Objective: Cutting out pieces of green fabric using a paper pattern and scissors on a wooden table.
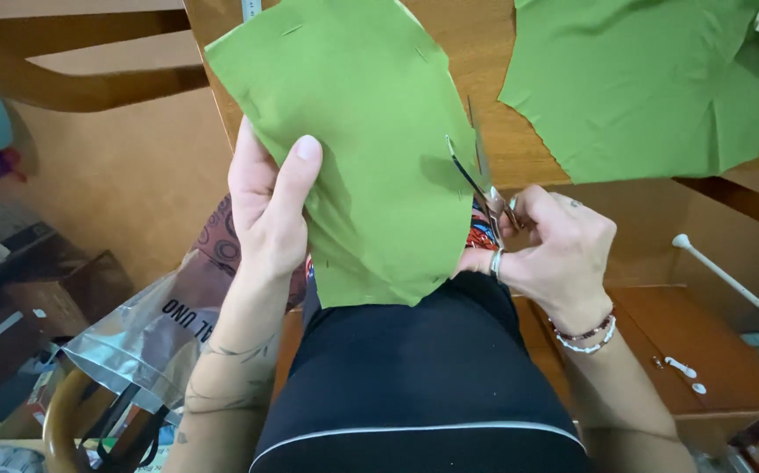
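My left hand [265,210] pinches the left edge of a green fabric piece [370,131], held up over my lap with the thumb on its front. My right hand [550,250] grips small scissors [477,180] whose blades are parted at the fabric's right edge. A ring sits on one finger and beaded bracelets circle the right wrist.
A larger green fabric sheet [651,79] lies on the wooden table [502,149] ahead. A clear plastic bag [147,328] hangs at lower left by a wooden chair arm. A wooden cabinet [695,350] and a white rod [730,280] stand at right. Clutter fills the floor at left.
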